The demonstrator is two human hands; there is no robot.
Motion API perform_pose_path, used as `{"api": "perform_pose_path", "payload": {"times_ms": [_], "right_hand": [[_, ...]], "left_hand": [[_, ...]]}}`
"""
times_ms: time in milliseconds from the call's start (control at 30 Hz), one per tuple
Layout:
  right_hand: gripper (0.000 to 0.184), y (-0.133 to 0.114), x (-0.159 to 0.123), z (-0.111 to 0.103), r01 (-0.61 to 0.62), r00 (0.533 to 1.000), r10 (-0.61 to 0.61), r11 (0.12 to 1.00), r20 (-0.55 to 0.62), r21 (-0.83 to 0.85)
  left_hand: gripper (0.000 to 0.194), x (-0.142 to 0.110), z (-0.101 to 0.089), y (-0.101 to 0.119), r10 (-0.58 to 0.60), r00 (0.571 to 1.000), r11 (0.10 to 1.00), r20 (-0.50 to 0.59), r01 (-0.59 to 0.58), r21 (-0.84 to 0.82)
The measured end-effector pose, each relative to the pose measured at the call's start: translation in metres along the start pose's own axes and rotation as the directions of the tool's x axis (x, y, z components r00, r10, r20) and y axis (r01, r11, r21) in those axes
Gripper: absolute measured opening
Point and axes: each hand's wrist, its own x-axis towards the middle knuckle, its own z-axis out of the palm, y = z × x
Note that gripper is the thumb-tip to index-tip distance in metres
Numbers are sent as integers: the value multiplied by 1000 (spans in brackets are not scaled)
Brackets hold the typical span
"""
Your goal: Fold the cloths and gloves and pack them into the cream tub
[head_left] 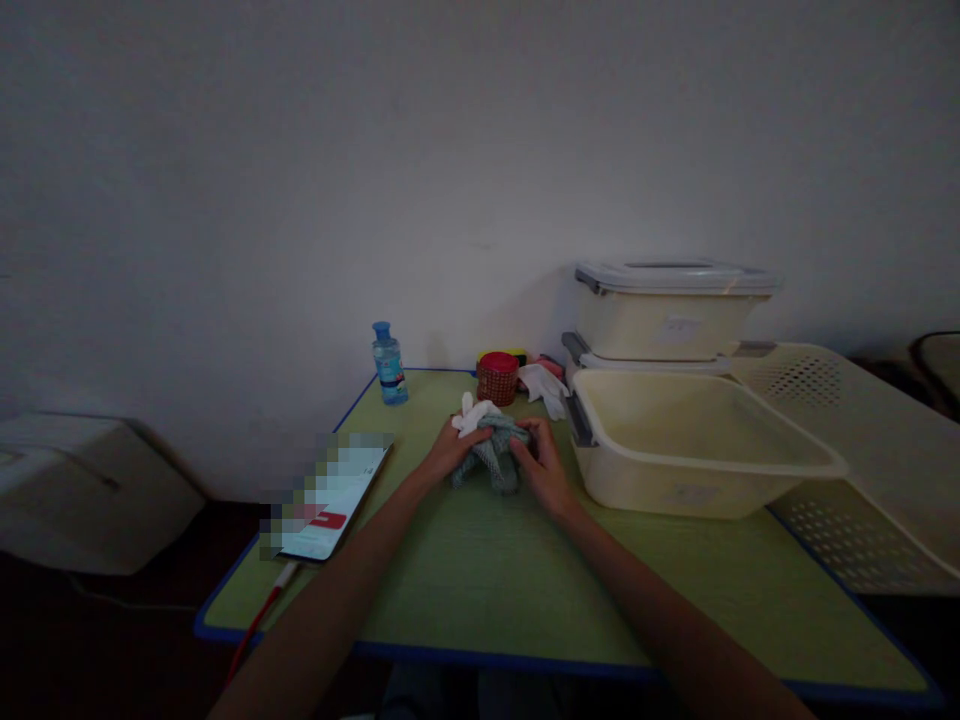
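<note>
A crumpled grey-green cloth (495,468) with a woven texture is bunched between my two hands above the middle of the table. My left hand (447,452) is closed on its left side, thumb lying across the top. A white piece of fabric (475,412), perhaps part of a glove, sticks up beside the left fingers; whether it is joined to the grey cloth I cannot tell. My right hand (546,466) pinches the right side of the grey cloth with thumb and fingers. Some fingertips are hidden in the folds.
Behind the hands stand a red woven round container (497,380) and a white glove-like cloth (544,388). An open cream plastic bin (697,490) is at right, lidded bins (667,320) behind it. A blue bottle (390,365) and a cabled phone (337,505) are at left.
</note>
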Motion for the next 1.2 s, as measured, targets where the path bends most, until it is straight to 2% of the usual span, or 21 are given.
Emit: {"api": "perform_pose_path", "payload": {"times_ms": [167,267,367,467,667,733,833,900,933,1000,1067,1100,1133,1200], "right_hand": [[20,3,-1,-1,-38,999,37,998,15,48],[20,8,-1,-1,-56,998,56,998,30,20],[23,12,0,0,-65,997,66,998,44,-9],[23,15,1,0,-69,996,71,997,49,-34],[18,18,1,1,-51,995,56,997,80,-65],[17,17,0,1,-40,995,46,997,90,-69],[17,17,0,2,-31,994,39,997,98,-73],[18,17,0,3,-26,994,34,997,102,-74],[18,17,1,3,-24,994,31,997,105,-73],[19,16,1,3,-20,993,28,997,112,-73],[18,15,1,4,-19,993,28,997,118,-75],[18,15,1,3,-20,992,29,997,120,-78],[19,14,1,3,-20,992,30,997,122,-81],[19,14,1,3,-21,992,31,996,125,-88]], "left_hand": [[43,9,-15,6,84,973,993,-215,-99,-64],[39,13,-21,2,155,944,988,-292,-155,21],[50,17,-27,-10,193,937,958,-291,-115,264],[63,20,-31,-21,184,945,878,-271,-34,477],[64,6,-25,-21,241,930,779,-278,-14,627],[61,-2,-22,-16,289,903,715,-317,17,699],[61,-10,-16,-4,400,831,606,-387,77,792],[63,-9,-12,5,455,797,577,-397,76,813],[63,-7,-9,9,473,800,553,-368,55,831],[61,-1,-2,13,475,856,441,-206,-29,897],[55,9,2,10,358,934,291,18,-130,948],[52,14,4,7,272,958,237,94,-161,958],[48,20,4,2,191,974,204,122,-161,966],[41,33,0,-8,131,988,200,79,-104,974]]}}
